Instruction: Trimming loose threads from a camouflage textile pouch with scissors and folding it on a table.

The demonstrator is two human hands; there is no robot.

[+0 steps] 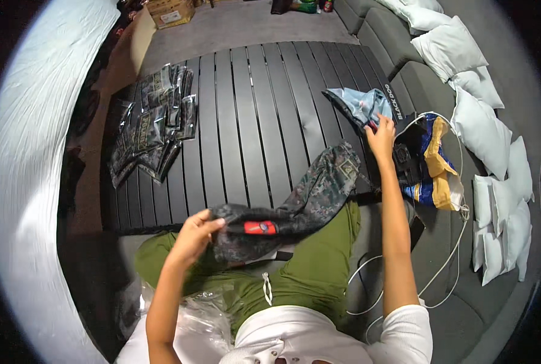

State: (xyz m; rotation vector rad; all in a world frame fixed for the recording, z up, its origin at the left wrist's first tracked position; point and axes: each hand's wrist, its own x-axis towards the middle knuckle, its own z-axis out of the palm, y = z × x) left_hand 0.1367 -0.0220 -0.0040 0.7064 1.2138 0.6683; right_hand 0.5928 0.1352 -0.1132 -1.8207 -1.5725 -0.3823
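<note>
My left hand [193,238] pinches the left end of a long camouflage cloth piece [310,203], which looks like a sleeve. A red patch sits near that end and a pale-edged patch near the other. The cloth hangs across the table's near edge and over my lap. At the table's right side, my right hand [381,138] has its fingers closed at the near edge of a light blue plastic bag [362,104]. A small red bit shows at those fingertips; what exactly they grip is hidden.
Several clear-wrapped dark camouflage packets [152,124] lie piled on the left of the black slatted table [240,121]. To the right are a blue and yellow bag [437,164], a white cable [458,267] and white pillow-like packs [483,130] on a grey sofa [425,85].
</note>
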